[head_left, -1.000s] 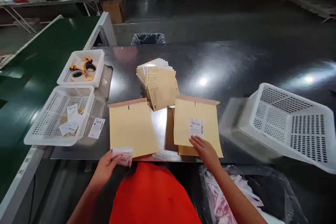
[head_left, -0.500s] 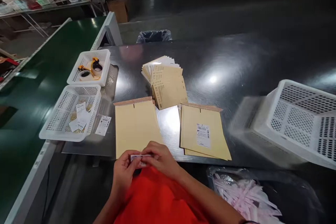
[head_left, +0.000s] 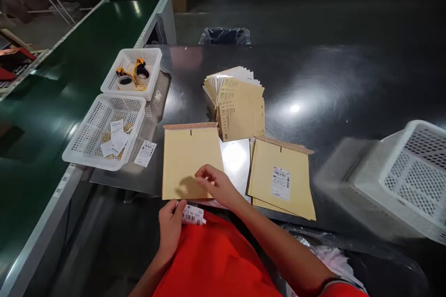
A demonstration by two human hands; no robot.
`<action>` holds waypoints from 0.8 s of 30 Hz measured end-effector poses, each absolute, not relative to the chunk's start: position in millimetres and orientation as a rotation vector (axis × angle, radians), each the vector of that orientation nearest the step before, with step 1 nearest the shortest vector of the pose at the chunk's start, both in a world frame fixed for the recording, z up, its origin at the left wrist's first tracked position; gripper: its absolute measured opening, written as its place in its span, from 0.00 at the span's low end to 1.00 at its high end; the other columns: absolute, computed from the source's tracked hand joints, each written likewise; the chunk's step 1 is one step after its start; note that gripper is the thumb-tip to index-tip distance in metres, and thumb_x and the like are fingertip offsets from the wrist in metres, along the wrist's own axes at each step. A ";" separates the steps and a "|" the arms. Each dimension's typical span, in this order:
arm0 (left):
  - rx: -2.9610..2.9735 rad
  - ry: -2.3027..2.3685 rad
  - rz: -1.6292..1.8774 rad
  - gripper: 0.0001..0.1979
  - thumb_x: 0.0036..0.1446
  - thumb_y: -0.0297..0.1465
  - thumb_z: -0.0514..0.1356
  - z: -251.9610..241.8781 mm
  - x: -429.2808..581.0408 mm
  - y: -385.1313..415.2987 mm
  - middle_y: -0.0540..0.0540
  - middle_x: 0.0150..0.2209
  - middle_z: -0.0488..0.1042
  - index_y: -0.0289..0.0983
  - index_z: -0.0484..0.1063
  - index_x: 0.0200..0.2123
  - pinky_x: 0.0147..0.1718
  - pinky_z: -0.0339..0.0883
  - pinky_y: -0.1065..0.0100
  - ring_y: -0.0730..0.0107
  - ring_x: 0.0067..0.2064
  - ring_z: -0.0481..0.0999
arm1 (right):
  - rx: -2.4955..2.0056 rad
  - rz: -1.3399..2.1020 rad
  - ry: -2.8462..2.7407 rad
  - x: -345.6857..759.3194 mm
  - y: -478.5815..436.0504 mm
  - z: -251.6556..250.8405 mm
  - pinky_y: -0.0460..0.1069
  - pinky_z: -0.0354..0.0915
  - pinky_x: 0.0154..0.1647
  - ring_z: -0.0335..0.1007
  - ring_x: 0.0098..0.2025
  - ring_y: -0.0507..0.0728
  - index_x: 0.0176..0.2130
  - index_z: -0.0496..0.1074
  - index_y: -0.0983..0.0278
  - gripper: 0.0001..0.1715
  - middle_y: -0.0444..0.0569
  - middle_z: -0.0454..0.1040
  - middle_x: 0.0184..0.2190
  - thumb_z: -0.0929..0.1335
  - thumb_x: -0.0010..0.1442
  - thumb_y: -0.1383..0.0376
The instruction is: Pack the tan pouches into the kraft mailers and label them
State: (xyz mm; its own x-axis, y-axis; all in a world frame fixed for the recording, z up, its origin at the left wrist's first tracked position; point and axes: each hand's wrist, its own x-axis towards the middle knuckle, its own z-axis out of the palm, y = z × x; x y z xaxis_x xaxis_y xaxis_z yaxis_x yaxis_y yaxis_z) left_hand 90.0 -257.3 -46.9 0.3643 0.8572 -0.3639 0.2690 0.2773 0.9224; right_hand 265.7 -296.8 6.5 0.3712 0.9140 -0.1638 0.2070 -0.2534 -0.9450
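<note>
My left hand (head_left: 170,222) is closed on a white shipping label (head_left: 193,214) with printed text and a barcode, held low at the table's front edge against the red clothing. Above the front part of a plain tan cardboard mailer (head_left: 188,155), my right hand (head_left: 216,185) has its fingers curled in toward the thumb. Whatever they may hold is too small to make out. To the right lies another tan mailer (head_left: 263,171) with a label (head_left: 280,183) on its face, stacked over at least one more.
Behind the mailers sits a fanned stack of printed cards (head_left: 242,118). On the left are a white basket (head_left: 83,137) with labels, a basket (head_left: 156,62) with tape dispensers, and a loose label (head_left: 145,153). A white crate (head_left: 369,178) stands right; a green conveyor (head_left: 80,65) runs left.
My right hand has come away from the label and moved up over the plain mailer. The label stays in my left hand, now showing more of its printed face. The view has shifted.
</note>
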 end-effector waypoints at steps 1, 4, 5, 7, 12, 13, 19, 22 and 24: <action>1.269 1.176 0.566 0.24 0.52 0.50 0.61 -46.3 90.1 -256.6 0.55 0.18 0.60 0.37 0.62 0.18 0.20 0.57 0.74 0.76 0.22 0.60 | -1.689 1.014 -1.079 259.1 -298.2 6.1 0.46 0.61 0.30 0.66 0.32 0.52 0.32 0.68 0.62 0.09 0.44 0.72 0.30 0.68 0.55 0.59; 1.246 1.131 0.572 0.20 0.55 0.47 0.59 -40.3 92.6 -253.5 0.54 0.20 0.64 0.37 0.66 0.21 0.23 0.61 0.73 0.74 0.24 0.63 | -1.763 1.012 -1.134 235.6 -311.0 -1.3 0.44 0.57 0.25 0.62 0.26 0.50 0.28 0.68 0.62 0.07 0.41 0.69 0.24 0.69 0.53 0.62; 1.237 1.095 0.557 0.19 0.55 0.45 0.60 -38.0 93.3 -252.9 0.53 0.21 0.67 0.37 0.68 0.23 0.25 0.63 0.73 0.73 0.25 0.66 | -1.800 0.961 -1.096 230.2 -315.8 -4.9 0.44 0.57 0.24 0.61 0.25 0.50 0.28 0.68 0.62 0.07 0.41 0.68 0.22 0.68 0.55 0.62; 1.201 1.014 0.508 0.14 0.53 0.42 0.63 -35.0 93.8 -253.5 0.50 0.25 0.73 0.36 0.72 0.27 0.30 0.67 0.71 0.70 0.29 0.71 | -1.818 0.862 -1.033 227.2 -321.9 -12.1 0.45 0.58 0.24 0.62 0.25 0.51 0.28 0.70 0.62 0.07 0.42 0.69 0.23 0.67 0.57 0.62; 1.101 0.968 0.437 0.17 0.50 0.43 0.65 -47.5 89.8 -264.2 0.44 0.34 0.80 0.34 0.77 0.35 0.39 0.71 0.64 0.61 0.36 0.77 | -1.727 0.813 -1.038 259.4 -296.6 -29.1 0.48 0.66 0.33 0.69 0.32 0.54 0.26 0.71 0.61 0.07 0.44 0.73 0.29 0.68 0.55 0.63; 1.098 0.978 0.419 0.19 0.50 0.44 0.64 -54.5 87.8 -266.8 0.44 0.34 0.80 0.34 0.77 0.36 0.39 0.72 0.63 0.60 0.37 0.78 | -1.745 0.794 -0.995 269.3 -284.2 -33.6 0.49 0.67 0.34 0.70 0.32 0.54 0.26 0.70 0.62 0.07 0.45 0.73 0.29 0.69 0.55 0.63; 1.289 0.921 0.140 0.28 0.49 0.55 0.60 -103.3 56.2 -284.1 0.40 0.36 0.82 0.37 0.81 0.36 0.41 0.75 0.50 0.46 0.40 0.80 | -2.092 0.385 -1.044 309.8 -214.8 -69.5 0.63 0.58 0.54 0.64 0.52 0.63 0.26 0.74 0.62 0.06 0.52 0.72 0.46 0.72 0.53 0.63; 1.383 0.863 0.098 0.19 0.44 0.53 0.65 -109.7 35.5 -294.8 0.38 0.42 0.80 0.44 0.82 0.30 0.46 0.72 0.44 0.39 0.48 0.77 | -2.195 0.196 -1.217 312.3 -208.6 -85.3 0.66 0.54 0.57 0.61 0.55 0.65 0.30 0.75 0.61 0.07 0.53 0.71 0.49 0.69 0.58 0.62; 1.554 0.822 0.156 0.13 0.43 0.48 0.68 -105.0 27.7 -295.5 0.41 0.54 0.73 0.48 0.81 0.28 0.54 0.66 0.44 0.39 0.58 0.68 | -2.247 0.092 -1.285 307.8 -213.7 -91.7 0.66 0.55 0.57 0.60 0.56 0.66 0.41 0.74 0.62 0.12 0.56 0.69 0.52 0.65 0.63 0.59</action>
